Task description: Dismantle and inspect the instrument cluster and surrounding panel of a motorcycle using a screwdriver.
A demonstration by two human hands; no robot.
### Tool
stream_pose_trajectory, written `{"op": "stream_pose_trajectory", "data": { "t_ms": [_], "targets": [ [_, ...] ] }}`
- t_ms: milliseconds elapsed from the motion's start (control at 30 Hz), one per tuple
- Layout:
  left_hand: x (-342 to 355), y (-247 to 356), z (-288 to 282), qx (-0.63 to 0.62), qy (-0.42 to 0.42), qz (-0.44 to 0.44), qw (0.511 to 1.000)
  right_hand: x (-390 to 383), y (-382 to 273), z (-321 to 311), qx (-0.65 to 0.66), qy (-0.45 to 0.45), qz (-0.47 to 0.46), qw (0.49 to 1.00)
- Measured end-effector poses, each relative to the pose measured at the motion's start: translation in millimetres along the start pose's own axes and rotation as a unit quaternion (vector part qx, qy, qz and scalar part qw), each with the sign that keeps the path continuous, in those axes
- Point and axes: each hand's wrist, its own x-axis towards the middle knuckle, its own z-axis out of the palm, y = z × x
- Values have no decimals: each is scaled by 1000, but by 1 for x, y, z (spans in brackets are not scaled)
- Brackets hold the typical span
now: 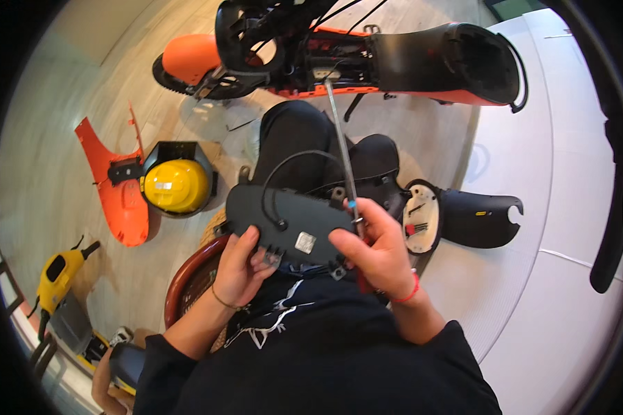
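Above my lap I hold a flat dark plastic box [291, 207] with a white square label and a black cable looping from it. My left hand [242, 266] is closed on its lower left edge, thumb on top. My right hand [381, 252] is closed round a long-shafted screwdriver [339, 131], its thumb touching the box's right end. The shaft points away from me, overlapping the open middle of an orange and black scooter [329, 59]; whether the tip touches it I cannot tell. A bit of the red handle shows below my right palm.
At left on the floor lie an orange body panel [121, 207] and a yellow helmet [178, 185]. Near my right knee are a pale oval tray [422, 214] with screws and a black cover [481, 218]. A yellow scooter [59, 273] and a person's limb [107, 380] appear lower left.
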Motion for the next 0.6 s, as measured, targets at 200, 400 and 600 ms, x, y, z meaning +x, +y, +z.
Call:
{"op": "stream_pose_trajectory", "data": {
  "t_ms": [200,400,600],
  "targets": [
    [-5,-12,16,174,0,118,978,-6,10,-9,-9,-40,-15,999],
    [-2,-7,4,166,-46,103,980,-24,4,-30,-73,-24,-51,996],
    [-6,-6,-6,380,-6,165,910,-81,-44,-81,-221,0,-44,974]
  ]
}}
